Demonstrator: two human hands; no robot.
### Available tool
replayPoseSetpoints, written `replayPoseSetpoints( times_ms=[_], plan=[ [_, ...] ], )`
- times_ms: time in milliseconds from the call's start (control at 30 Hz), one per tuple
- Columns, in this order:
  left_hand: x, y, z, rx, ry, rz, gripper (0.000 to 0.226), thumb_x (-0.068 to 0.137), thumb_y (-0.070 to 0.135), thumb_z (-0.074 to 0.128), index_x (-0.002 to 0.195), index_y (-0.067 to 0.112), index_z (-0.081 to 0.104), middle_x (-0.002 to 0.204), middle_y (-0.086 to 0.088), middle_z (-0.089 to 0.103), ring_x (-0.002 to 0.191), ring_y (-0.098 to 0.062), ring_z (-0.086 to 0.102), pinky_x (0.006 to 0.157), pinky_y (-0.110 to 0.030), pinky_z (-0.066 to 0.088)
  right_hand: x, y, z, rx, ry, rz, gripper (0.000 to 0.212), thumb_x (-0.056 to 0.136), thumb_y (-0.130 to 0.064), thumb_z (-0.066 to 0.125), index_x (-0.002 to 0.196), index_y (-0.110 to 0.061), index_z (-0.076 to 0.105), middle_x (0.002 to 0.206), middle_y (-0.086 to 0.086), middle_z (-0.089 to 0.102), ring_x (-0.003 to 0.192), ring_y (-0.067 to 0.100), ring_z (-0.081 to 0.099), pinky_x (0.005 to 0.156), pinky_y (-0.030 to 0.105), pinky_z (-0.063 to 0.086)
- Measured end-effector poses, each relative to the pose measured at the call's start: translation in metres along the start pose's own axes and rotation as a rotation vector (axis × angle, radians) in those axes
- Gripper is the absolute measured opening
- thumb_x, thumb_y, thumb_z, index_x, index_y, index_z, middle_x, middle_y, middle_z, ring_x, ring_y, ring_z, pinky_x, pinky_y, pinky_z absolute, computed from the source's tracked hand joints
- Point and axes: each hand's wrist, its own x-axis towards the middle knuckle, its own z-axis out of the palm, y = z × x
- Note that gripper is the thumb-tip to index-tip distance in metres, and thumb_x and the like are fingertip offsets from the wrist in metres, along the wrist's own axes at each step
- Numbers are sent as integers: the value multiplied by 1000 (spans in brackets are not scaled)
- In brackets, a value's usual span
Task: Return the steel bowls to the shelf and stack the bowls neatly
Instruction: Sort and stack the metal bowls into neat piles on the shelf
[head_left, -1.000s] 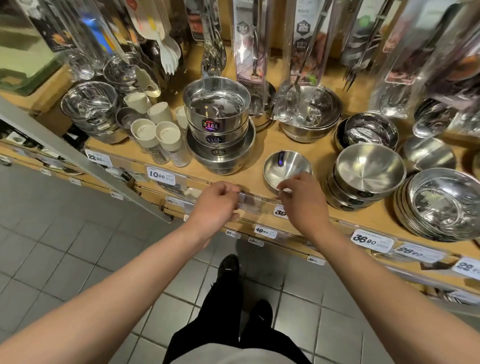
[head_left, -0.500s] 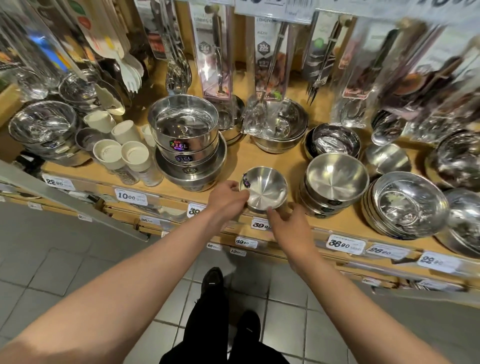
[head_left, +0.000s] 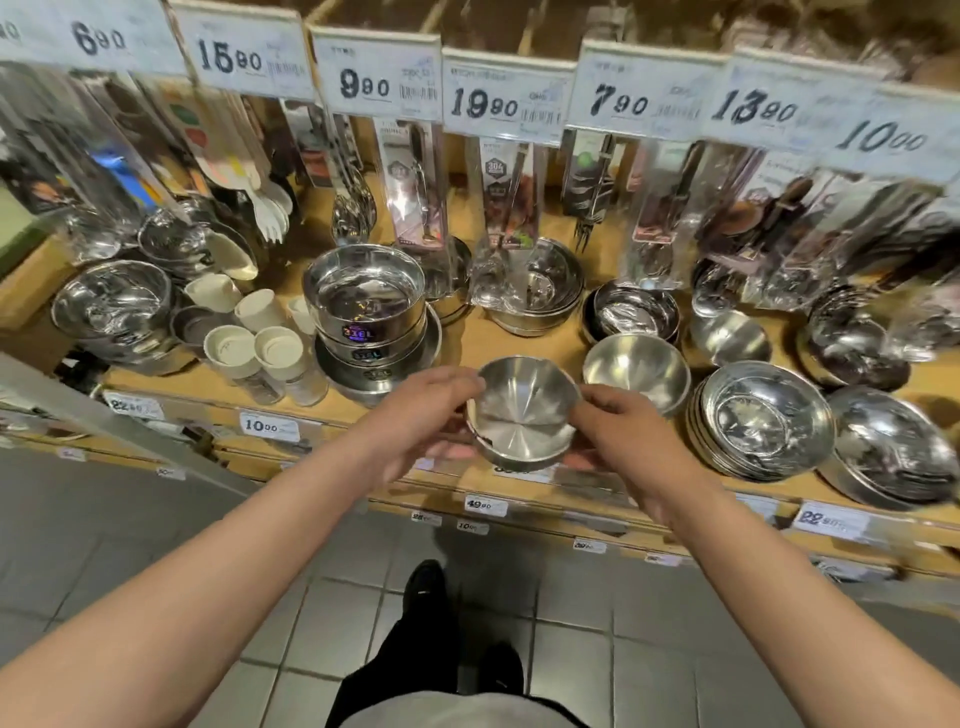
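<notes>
At the front edge of a wooden shop shelf (head_left: 483, 338), two bare hands hold a small steel bowl (head_left: 522, 410) between them. The left hand (head_left: 415, 415) curls its fingers against the bowl's left rim, thumb on top, with other fingers showing beneath. The right hand (head_left: 621, 431) pinches the right rim, fingers bent round the edge. The bowl sits upright, tilted slightly toward the viewer, above the shelf lip and just in front of the shelf's goods. Whether it is one bowl or two nested is hard to tell; a second rim seems to show below it.

Both forearms reach forward from the bottom corners, bare, converging on the bowl.

The bowl is brushed steel, round, with a flat base. Just right stands a stack of similar matte bowls (head_left: 636, 371). Further right lie shallow polished dishes (head_left: 763, 421). To the left rises a stack of straight-sided shiny containers (head_left: 369, 312), then white lidded jars (head_left: 254, 353). Packaged utensils hang above under white price tags (head_left: 506, 98). Below is grey tiled floor (head_left: 156, 519).
</notes>
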Motion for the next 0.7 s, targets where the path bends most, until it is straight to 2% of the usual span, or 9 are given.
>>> replayPoseSetpoints(
  times_ms=[100, 167, 267, 300, 367, 467, 600, 700],
  plan=[
    [-12, 27, 16, 62, -96, -7, 15, 103, 15, 58, 113, 7, 65, 76, -9, 73, 69, -19, 71, 54, -25, 62, -7, -28, -21, -23, 47, 13, 15, 96, -20, 68, 93, -6, 74, 83, 12, 71, 73, 22, 68, 57, 27, 59],
    [-17, 42, 30, 51, -119, -25, 14, 102, 12, 56, 111, 4, 63, 75, -12, 74, 72, -21, 72, 65, -32, 65, -12, -42, -34, -39, 114, -22, 13, 97, -20, 66, 95, -8, 70, 88, 15, 66, 78, 26, 63, 59, 29, 53],
    [-21, 57, 51, -20, -118, -27, 13, 97, 4, 56, 108, 7, 62, 63, -9, 74, 61, -19, 74, 70, -36, 63, -21, -54, -48, -45, 135, -49, 25, 97, -24, 67, 111, -3, 66, 108, 19, 70, 97, 32, 70, 88, 41, 61],
    [-21, 60, 58, -38, -120, -23, 14, 96, 1, 54, 108, 7, 61, 61, -10, 73, 60, -20, 74, 69, -36, 64, -24, -56, -52, -24, 118, -63, 21, 97, -21, 68, 107, -3, 66, 107, 18, 71, 100, 31, 70, 90, 43, 62],
    [-19, 62, 69, -54, -120, -19, 14, 94, -3, 54, 104, 5, 60, 59, -11, 72, 60, -22, 74, 65, -34, 64, -28, -58, -57, 32, 89, -100, 11, 96, -14, 68, 89, -6, 66, 93, 13, 72, 90, 25, 69, 78, 33, 64],
    [-13, 63, 81, -28, -102, -37, 13, 93, -4, 53, 101, 4, 59, 61, -14, 72, 64, -24, 74, 60, -32, 64, -27, -60, -63, 7, 148, -143, 8, 94, -11, 66, 86, -9, 63, 86, 12, 64, 81, 22, 65, 68, 25, 61],
    [4, 66, 84, 58, -94, -42, 8, 103, 9, 51, 106, 8, 59, 64, -13, 72, 63, -20, 72, 66, -36, 64, -14, -61, -74, -48, 217, -124, 6, 93, -9, 62, 87, -12, 63, 74, 3, 56, 70, 14, 56, 69, 28, 61],
    [23, 69, 89, 180, -48, 28, 9, 103, 7, 53, 108, 1, 58, 77, -16, 71, 60, -17, 73, 67, -32, 65, -2, -55, -80, -83, 253, -102, 9, 93, -8, 61, 85, -9, 63, 73, 3, 57, 70, 15, 57, 74, 34, 62]
  ],
)
